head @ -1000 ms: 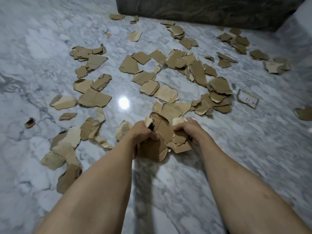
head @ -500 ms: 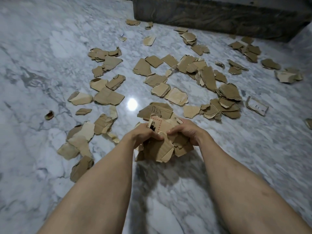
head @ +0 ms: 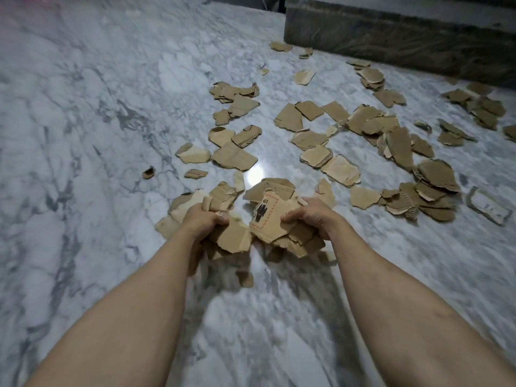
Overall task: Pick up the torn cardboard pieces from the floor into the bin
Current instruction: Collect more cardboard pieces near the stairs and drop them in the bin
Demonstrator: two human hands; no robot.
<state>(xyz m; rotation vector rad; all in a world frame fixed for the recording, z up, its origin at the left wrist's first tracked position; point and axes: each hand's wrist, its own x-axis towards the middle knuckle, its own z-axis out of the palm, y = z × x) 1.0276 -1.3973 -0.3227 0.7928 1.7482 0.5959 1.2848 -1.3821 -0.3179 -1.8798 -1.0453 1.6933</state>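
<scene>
Head view, nearest first: two bare forearms reach forward over the marble floor (head: 83, 191). The left hand (head: 202, 219) and the right hand (head: 312, 217) each have fingers curled round one shared bundle of torn cardboard (head: 268, 233), pressing it between them just above the floor. On top of the bundle lies a printed piece (head: 268, 216) with a red dashed border and a black mark. One small scrap (head: 245, 279) shows below the bundle; motion blur makes it hard to say whether it is falling or lying on the floor.

Beyond the hands, scattered cardboard pieces (head: 335, 135) cover much of the floor, some in overlapping heaps, one pale piece (head: 490, 206) apart at the right. A dark stone ledge (head: 391, 43) closes the far side. No bin is in view.

To carry this load well, the hands should squeeze inward and tuck fingers under the lowest layers, since loose edges hang out beneath. Keeping the bundle level and low while turning toward the bin would likely limit spills. Most of the task looks undone.
</scene>
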